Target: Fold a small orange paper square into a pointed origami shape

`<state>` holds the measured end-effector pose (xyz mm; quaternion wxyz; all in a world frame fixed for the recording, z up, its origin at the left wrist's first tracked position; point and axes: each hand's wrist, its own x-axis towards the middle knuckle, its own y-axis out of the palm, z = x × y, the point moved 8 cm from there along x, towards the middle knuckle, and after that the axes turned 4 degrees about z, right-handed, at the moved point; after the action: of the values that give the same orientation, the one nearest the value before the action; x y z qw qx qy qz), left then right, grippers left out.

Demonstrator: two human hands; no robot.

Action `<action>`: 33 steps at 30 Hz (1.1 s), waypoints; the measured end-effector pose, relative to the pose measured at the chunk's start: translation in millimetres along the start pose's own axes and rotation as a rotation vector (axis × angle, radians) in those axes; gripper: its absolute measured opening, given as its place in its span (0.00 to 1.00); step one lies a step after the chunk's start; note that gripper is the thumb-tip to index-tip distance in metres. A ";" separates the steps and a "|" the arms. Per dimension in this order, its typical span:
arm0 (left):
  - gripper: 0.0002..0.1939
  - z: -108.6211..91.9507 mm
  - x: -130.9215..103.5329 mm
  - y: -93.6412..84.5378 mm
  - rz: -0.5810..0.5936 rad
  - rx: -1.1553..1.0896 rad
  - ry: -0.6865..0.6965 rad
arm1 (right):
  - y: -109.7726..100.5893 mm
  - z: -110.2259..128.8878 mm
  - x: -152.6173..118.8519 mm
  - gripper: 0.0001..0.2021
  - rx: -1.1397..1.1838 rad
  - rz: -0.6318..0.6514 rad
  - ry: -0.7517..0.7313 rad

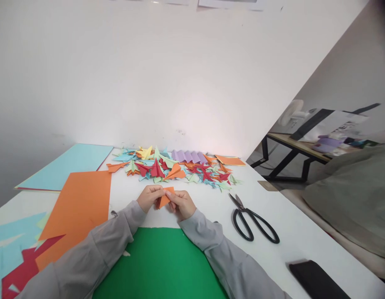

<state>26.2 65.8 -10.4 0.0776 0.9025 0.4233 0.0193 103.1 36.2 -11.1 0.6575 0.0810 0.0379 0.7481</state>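
Note:
Between my two hands is a small folded piece of orange paper [164, 200], held above the white table. My left hand [149, 198] pinches its left side, thumb and fingers closed. On the other side my right hand [182, 203] grips it with the thumb on top; the remaining fingers are partly hidden behind the paper. Just beyond my hands lies a heap of small folded paper planes and shapes, among them a red paper plane [157, 169] and an orange paper plane [175, 172]. A green sheet [161, 265] spreads below my forearms.
Black-handled scissors [240, 214] lie open to the right, with a black flat object [315, 278] nearer me. Orange sheets [83, 195], light blue sheets [70, 164] and red scraps [30, 265] cover the left side. A pleated purple paper [188, 156] stands near the wall.

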 end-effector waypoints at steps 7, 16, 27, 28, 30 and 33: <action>0.18 2.4 1.6 -4.0 0.006 0.029 0.005 | 0.6 -0.1 -0.1 0.26 0.001 0.023 0.006; 0.20 4.3 0.7 -0.6 0.026 0.026 -0.015 | 2.7 -0.4 -0.2 0.26 0.034 0.042 0.021; 0.22 -6.7 -3.1 3.3 0.046 0.178 0.042 | 6.5 4.4 -2.0 0.27 -0.079 0.069 -0.019; 0.22 -6.3 -2.9 3.2 0.045 0.176 0.041 | 6.3 4.5 -1.9 0.27 -0.074 0.063 -0.020; 0.22 -3.4 -2.0 1.9 0.035 0.144 0.025 | 5.4 4.6 -1.4 0.27 -0.061 0.048 -0.022; 0.22 2.0 -0.8 0.5 0.021 0.077 -0.011 | 4.6 5.0 -1.3 0.26 -0.050 0.043 -0.025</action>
<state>26.2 64.6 -12.3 0.0449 0.9093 0.4137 -0.0013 99.6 34.1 -5.6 0.6433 0.0747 0.0093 0.7619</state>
